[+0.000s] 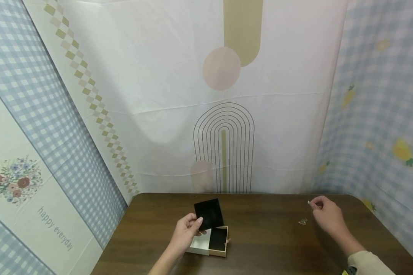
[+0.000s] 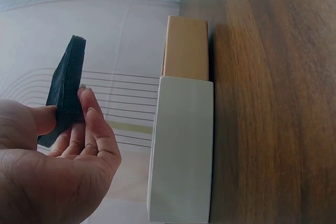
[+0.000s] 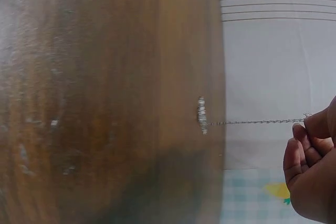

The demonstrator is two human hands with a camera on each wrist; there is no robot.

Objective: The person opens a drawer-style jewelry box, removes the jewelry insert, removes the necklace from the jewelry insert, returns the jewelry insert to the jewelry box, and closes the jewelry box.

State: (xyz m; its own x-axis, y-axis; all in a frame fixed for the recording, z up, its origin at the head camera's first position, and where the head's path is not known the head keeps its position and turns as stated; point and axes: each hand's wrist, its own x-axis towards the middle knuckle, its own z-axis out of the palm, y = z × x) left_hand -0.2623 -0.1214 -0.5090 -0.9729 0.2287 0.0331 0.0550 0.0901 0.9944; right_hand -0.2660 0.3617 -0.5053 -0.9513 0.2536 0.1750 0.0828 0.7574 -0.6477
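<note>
Right hand lifting a fine chain off the desk

The right hand (image 3: 310,169) pinches one end of a thin silver chain (image 3: 257,122) between its curled fingers (image 3: 315,127). The chain runs taut to a small silver pendant (image 3: 201,115), which hangs just at the brown wooden desk (image 3: 105,98). A white cloth with thin dark lines (image 3: 278,40) shows behind.
</note>
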